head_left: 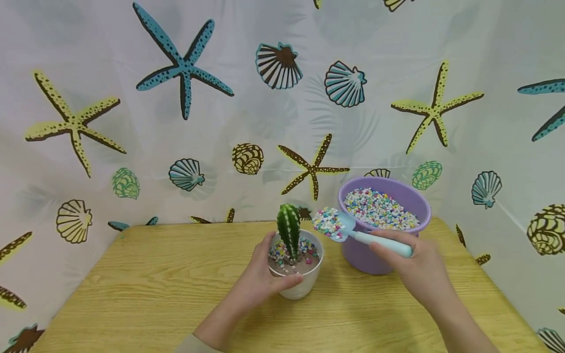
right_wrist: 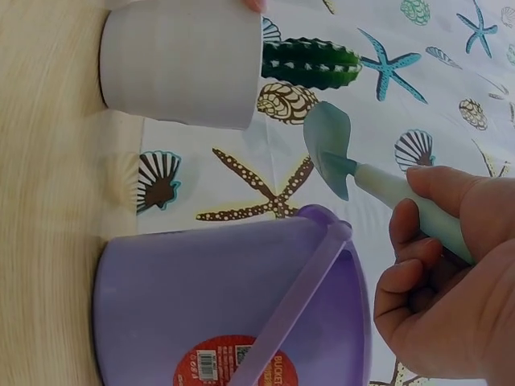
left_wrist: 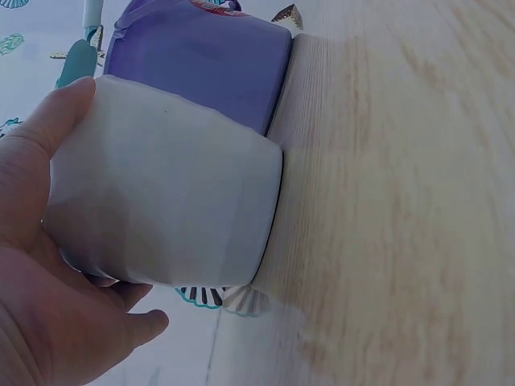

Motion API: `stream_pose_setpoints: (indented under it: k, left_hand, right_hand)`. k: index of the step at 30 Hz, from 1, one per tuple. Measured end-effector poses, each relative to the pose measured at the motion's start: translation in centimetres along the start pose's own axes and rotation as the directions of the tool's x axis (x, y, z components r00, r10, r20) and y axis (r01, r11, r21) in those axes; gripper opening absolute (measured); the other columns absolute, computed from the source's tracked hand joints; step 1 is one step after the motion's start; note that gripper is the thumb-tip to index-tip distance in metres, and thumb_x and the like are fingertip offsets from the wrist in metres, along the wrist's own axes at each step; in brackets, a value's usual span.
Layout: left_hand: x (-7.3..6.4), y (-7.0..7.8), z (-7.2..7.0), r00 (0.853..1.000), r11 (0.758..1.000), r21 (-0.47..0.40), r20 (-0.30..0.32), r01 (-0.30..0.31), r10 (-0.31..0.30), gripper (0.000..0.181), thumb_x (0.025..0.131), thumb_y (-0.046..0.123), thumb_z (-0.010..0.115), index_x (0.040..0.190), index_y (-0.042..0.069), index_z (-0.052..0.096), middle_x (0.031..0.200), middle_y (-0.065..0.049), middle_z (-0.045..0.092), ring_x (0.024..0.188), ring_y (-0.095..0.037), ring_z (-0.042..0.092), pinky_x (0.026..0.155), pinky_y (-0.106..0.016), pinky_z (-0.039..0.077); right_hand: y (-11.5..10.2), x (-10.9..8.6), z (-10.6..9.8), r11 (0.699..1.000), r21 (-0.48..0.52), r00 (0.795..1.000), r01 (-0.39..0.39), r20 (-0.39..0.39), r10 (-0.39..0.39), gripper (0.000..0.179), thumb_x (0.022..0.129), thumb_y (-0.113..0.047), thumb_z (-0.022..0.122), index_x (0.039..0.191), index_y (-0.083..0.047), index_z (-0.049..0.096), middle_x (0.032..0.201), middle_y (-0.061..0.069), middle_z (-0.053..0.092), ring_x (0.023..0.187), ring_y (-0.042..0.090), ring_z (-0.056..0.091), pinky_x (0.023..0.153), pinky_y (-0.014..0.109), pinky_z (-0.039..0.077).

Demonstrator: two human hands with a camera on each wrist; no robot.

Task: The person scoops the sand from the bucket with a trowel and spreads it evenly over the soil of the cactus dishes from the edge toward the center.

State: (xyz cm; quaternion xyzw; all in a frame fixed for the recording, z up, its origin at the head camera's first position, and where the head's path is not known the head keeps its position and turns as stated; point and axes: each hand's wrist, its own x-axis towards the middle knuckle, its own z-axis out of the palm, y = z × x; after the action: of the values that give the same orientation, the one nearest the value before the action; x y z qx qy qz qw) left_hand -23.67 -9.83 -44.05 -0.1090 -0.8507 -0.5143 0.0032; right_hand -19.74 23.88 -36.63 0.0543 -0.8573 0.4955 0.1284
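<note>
A white flowerpot with a green cactus stands on the table. Brown soil shows at its near side, and colourful pebbles lie round the cactus. My left hand grips the pot from the left, thumb along the near rim. Raised to the right of the pot, a light blue trowel carries a heap of colourful pebbles. Its handle is in the fingers of my right hand. In the right wrist view the trowel's blade shows from its underside, beyond the cactus tip.
Behind the trowel, a purple bucket holds many multicoloured pebbles. In the right wrist view its handle hangs across a red label. A curtain with starfish and shells surrounds the wooden table.
</note>
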Motion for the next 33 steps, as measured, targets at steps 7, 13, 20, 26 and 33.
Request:
stream_pose_setpoints:
  k: [7, 13, 20, 26, 33]
  left_hand:
    - [0.1, 0.1, 0.0, 1.000, 1.000, 0.004, 0.000, 0.028, -0.028, 0.129, 0.082, 0.053, 0.098, 0.176, 0.013, 0.019, 0.173, -0.023, 0.030, 0.156, -0.046, 0.038, 0.125, -0.067, 0.034]
    - [0.1, 0.0, 0.0, 0.999, 0.999, 0.004, -0.005, 0.032, -0.032, 0.130, 0.082, 0.052, 0.098, 0.176, 0.011, 0.018, 0.174, -0.024, 0.028, 0.158, -0.047, 0.035, 0.126, -0.067, 0.032]
    - [0.2, -0.1, 0.0, 0.999, 0.999, 0.006, -0.013, 0.032, -0.032, 0.130, 0.082, 0.051, 0.098, 0.176, 0.010, 0.018, 0.174, -0.025, 0.028, 0.158, -0.048, 0.034, 0.126, -0.066, 0.032]
    - [0.2, -0.3, 0.0, 0.999, 1.000, 0.007, -0.018, 0.026, -0.026, 0.130, 0.081, 0.051, 0.098, 0.176, 0.010, 0.019, 0.174, -0.025, 0.028, 0.158, -0.048, 0.033, 0.127, -0.066, 0.031]
    - [0.3, -0.3, 0.0, 1.000, 1.000, 0.008, -0.020, 0.020, -0.020, 0.130, 0.081, 0.051, 0.099, 0.176, 0.009, 0.020, 0.173, -0.026, 0.029, 0.158, -0.048, 0.034, 0.126, -0.066, 0.032]
  right_hand:
    - [-0.1, -0.3, 1.1, 1.000, 0.022, 1.000, 0.004, 0.029, -0.004, 0.036, 0.098, -0.045, 0.086, 0.128, -0.024, 0.084, 0.120, 0.001, 0.079, 0.088, 0.020, 0.062, 0.070, 0.029, 0.055]
    - [0.0, -0.6, 1.8, 0.999, 0.000, 0.998, 0.045, 0.037, -0.045, 0.034, 0.098, -0.042, 0.086, 0.126, -0.023, 0.085, 0.113, 0.000, 0.081, 0.083, 0.020, 0.064, 0.069, 0.029, 0.056]
    - [0.0, -0.8, 2.4, 0.997, -0.030, 0.995, 0.076, 0.058, -0.075, 0.028, 0.100, -0.041, 0.085, 0.123, -0.025, 0.085, 0.121, -0.005, 0.081, 0.098, 0.017, 0.071, 0.082, 0.030, 0.059]
    - [0.0, -1.0, 2.9, 0.992, -0.058, 0.992, 0.112, 0.062, -0.109, 0.026, 0.099, -0.040, 0.086, 0.122, -0.027, 0.085, 0.120, -0.009, 0.081, 0.096, 0.016, 0.072, 0.081, 0.032, 0.059]
    - [0.1, -1.1, 3.2, 0.982, -0.104, 0.987, 0.159, 0.047, -0.154, 0.022, 0.097, -0.034, 0.088, 0.119, -0.029, 0.085, 0.116, -0.014, 0.080, 0.096, 0.013, 0.071, 0.081, 0.032, 0.058]
